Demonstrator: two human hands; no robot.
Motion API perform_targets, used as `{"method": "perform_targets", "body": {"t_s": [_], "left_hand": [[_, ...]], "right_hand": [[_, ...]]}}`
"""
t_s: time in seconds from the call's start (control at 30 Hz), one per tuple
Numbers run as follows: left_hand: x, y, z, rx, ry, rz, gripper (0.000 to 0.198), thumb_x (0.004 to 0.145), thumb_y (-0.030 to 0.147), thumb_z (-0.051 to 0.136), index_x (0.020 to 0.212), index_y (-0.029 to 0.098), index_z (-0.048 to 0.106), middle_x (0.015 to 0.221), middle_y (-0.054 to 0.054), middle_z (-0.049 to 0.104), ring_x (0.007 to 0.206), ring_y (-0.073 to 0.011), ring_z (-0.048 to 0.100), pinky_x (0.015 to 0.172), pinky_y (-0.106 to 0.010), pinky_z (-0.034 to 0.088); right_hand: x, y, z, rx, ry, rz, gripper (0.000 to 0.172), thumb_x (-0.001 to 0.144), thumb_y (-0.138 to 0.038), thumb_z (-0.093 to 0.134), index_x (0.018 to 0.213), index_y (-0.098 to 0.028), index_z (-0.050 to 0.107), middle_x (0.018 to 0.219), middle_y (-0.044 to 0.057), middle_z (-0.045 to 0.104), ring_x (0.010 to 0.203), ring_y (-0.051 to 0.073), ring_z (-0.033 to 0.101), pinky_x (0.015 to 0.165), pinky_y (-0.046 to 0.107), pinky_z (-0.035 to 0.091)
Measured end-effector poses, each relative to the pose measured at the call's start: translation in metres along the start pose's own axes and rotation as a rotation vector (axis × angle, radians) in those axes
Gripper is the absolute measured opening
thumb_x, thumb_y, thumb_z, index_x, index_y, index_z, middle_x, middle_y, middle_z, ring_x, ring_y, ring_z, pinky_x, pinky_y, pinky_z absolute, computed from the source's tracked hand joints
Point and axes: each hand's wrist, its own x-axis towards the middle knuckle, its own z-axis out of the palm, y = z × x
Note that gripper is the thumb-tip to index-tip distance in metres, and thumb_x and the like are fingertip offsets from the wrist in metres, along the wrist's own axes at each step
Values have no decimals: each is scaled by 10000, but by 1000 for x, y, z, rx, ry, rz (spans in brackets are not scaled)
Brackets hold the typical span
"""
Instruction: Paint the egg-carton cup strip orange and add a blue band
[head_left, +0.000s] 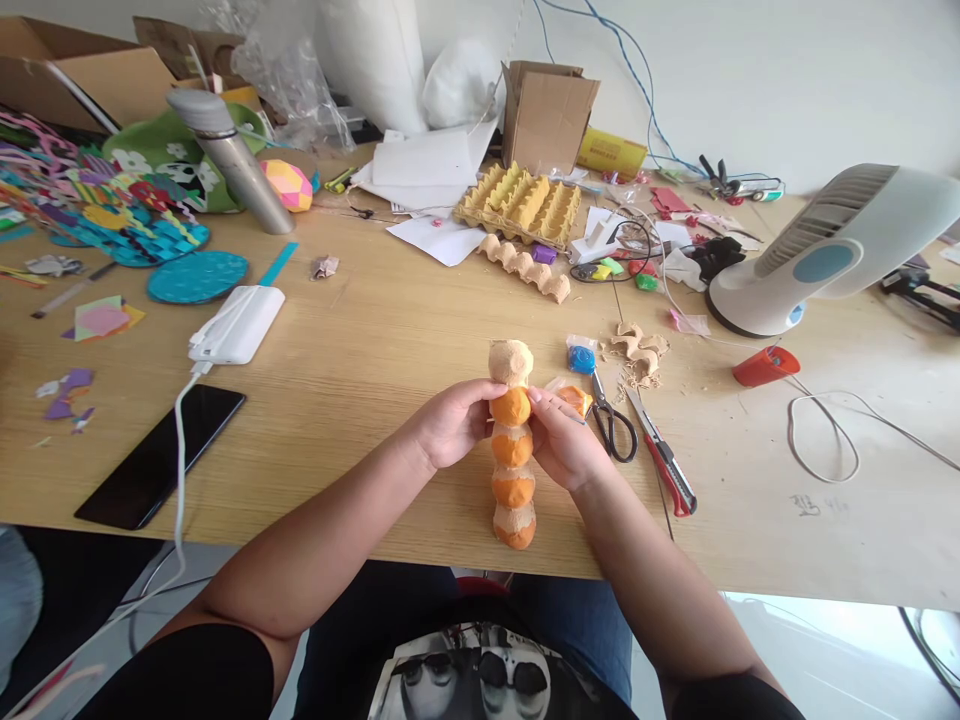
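A strip of egg carton cups (pixel 514 452) stands lengthwise before me at the table's front edge. Orange clay covers parts of several cups, while the farthest cup (pixel 511 361) is bare tan. My left hand (pixel 459 425) grips the strip's left side, its thumb on the second cup from the far end. On the opposite side, my right hand (pixel 562 438) pinches that same cup. Just beyond the right hand lies an orange clay packet (pixel 571 398). Scissors (pixel 613 425) and a red utility knife (pixel 664 458) rest to the right, with a blue clay packet (pixel 581 356) nearby.
Carton scraps (pixel 640 352) lie past the knife. A white fan (pixel 817 255) and red cup (pixel 766 366) stand right. Farther back are another carton strip (pixel 525 267) and yellow egg trays (pixel 520 205). A phone (pixel 161 455), power bank (pixel 238 325) and metal flask (pixel 236 165) are left.
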Motion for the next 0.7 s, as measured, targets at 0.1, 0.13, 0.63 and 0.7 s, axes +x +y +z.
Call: {"method": "perform_targets", "body": {"t_s": [0.1, 0.13, 0.63, 0.7], "left_hand": [[2, -2, -3, -14, -15, -16, 266, 702, 370, 852, 864, 176, 769, 819, -39, 722, 789, -204, 614, 749, -327, 424], [2, -2, -4, -16, -20, -19, 263, 702, 366, 851, 865, 177, 769, 817, -39, 722, 782, -205, 614, 744, -328, 420], [1, 0, -2, -26, -23, -8, 308, 688, 441, 870, 820, 181, 772, 821, -62, 737, 795, -217, 616, 740, -330, 442], [0, 0, -2, 5, -22, 13, 301, 679, 426, 877, 830, 185, 779, 831, -60, 740, 800, -216, 618, 736, -325, 437]], "right_hand": [[-1, 0, 0, -15, -4, 14, 393, 817, -581, 896, 890, -227, 740, 818, 26, 757, 908, 237, 731, 807, 350, 585], [-1, 1, 0, -15, 0, 18, 389, 825, -575, 893, 899, -225, 742, 820, 24, 755, 889, 227, 723, 804, 345, 577], [-1, 0, 1, -16, 19, 13, 403, 813, -584, 901, 917, -223, 757, 841, 30, 770, 905, 233, 732, 816, 351, 577], [-1, 0, 1, -22, 15, 7, 398, 820, -582, 895, 916, -220, 758, 842, 35, 772, 924, 240, 738, 820, 353, 581]]}}
